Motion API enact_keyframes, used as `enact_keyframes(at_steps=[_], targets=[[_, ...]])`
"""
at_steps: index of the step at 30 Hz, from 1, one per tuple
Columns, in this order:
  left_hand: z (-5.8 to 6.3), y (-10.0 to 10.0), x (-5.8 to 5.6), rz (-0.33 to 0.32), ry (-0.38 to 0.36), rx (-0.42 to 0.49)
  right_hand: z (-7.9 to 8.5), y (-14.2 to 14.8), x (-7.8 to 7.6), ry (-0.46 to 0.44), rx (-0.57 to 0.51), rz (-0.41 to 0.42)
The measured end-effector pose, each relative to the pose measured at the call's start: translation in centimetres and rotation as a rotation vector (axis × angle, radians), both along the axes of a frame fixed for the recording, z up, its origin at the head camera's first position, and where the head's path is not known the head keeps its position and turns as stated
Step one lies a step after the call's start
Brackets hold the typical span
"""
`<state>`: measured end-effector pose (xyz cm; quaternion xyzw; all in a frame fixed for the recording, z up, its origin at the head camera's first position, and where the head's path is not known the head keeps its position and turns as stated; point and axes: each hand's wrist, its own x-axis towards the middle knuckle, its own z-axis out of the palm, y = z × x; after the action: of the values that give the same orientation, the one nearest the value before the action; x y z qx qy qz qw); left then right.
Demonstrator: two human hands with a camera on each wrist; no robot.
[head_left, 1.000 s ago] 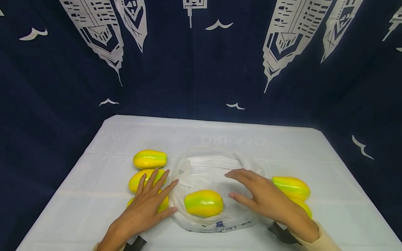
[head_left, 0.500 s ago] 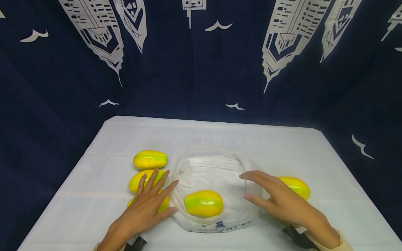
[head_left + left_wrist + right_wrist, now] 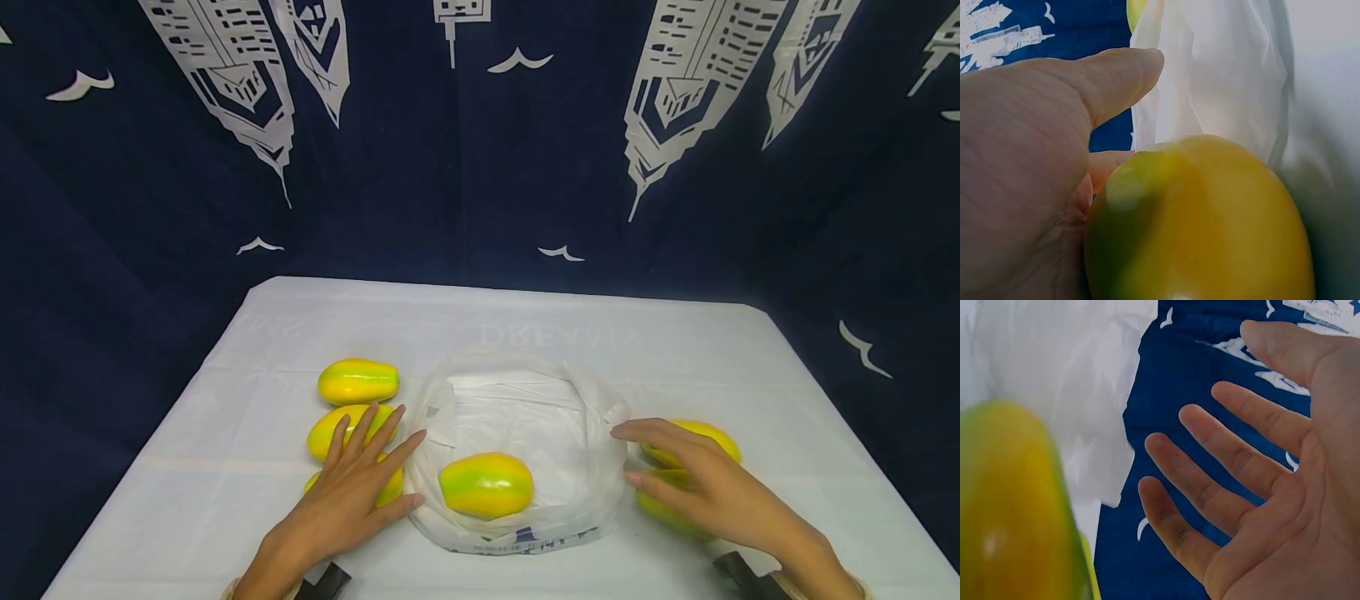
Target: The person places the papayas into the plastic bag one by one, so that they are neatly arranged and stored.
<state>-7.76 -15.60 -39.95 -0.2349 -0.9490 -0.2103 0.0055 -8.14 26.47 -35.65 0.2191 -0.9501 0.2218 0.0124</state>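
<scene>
"Backdrop (image 3: pixel 461 183)?"
"Navy cloth, pale printed towers (image 3: pixel 708 92) and bird shapes."
"Table (image 3: pixel 225 467)?"
"White cover, faint lettering (image 3: pixel 558 335) toward the far edge."
"Bag (image 3: pixel 517 537)?"
"White plastic, mouth open, mid-table."
"Left hand (image 3: pixel 348 492)?"
"Fingers spread over fruits (image 3: pixel 357 382)."
"Right hand (image 3: pixel 708 483)?"
"Fingers apart, near two others (image 3: pixel 716 437)."
"Fruits, total?"
"Six, yellow-green: three left of the bag, one inside, two right."

Yellow-green fruits (image 3: pixel 486 486), white bag (image 3: pixel 517 408), navy white-patterned cloth (image 3: pixel 450 175)
</scene>
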Motion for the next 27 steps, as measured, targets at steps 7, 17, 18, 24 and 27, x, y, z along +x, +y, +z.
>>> enact_keyframes(at_steps=[7,17,18,24,27], targets=[[0.0,-0.1,0.0,0.001,-0.002,-0.007,-0.5,2.2,0.4,0.086,-0.053,0.025],[0.1,0.0,-0.1,-0.001,-0.003,-0.012,-1.3,3.9,1.2,0.002,-0.085,-0.04],[0.1,0.0,-0.1,-0.001,0.0,-0.013,-1.5,4.1,1.2,-0.005,-0.084,-0.05],[0.1,0.0,-0.1,0.0,0.004,-0.017,-2.0,5.1,1.3,-0.002,-0.074,-0.085],[0.0,-0.1,-0.1,0.003,0.006,-0.017,-2.1,5.5,1.2,0.006,-0.071,-0.098]])
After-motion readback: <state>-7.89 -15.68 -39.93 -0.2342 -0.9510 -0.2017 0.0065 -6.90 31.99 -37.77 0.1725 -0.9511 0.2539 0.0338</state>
